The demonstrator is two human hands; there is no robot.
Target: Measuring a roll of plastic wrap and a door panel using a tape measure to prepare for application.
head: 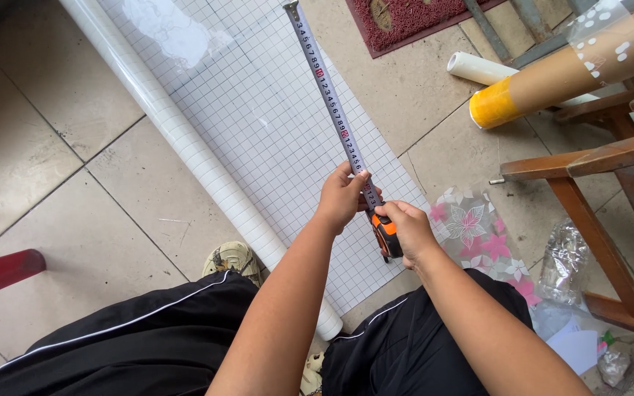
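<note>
Nearby, the right hand [407, 229] is closing its grip around the orange and black tape measure case [387, 236], while the left hand [342, 196] is pinching the tape blade [328, 92], which is stretching away over the gridded sheet [273, 139] lying on the floor [45, 147]. Rightward, a wooden stool [596, 213] and cardboard tube [552, 84] are crowding the sheet's edge; leftward, floor is lying open.

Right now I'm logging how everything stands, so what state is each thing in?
Tape measure case: gripped in the right hand.
Tape blade: pulled out, pinched by the left hand.
Grid-lined sheet: partly unrolled, flat on the floor.
Its roll: still wound, lying along the sheet's edge.
Flowered clear film: spread loose on the floor.
Cardboard tube: lying propped, clear dotted film around it.
</note>
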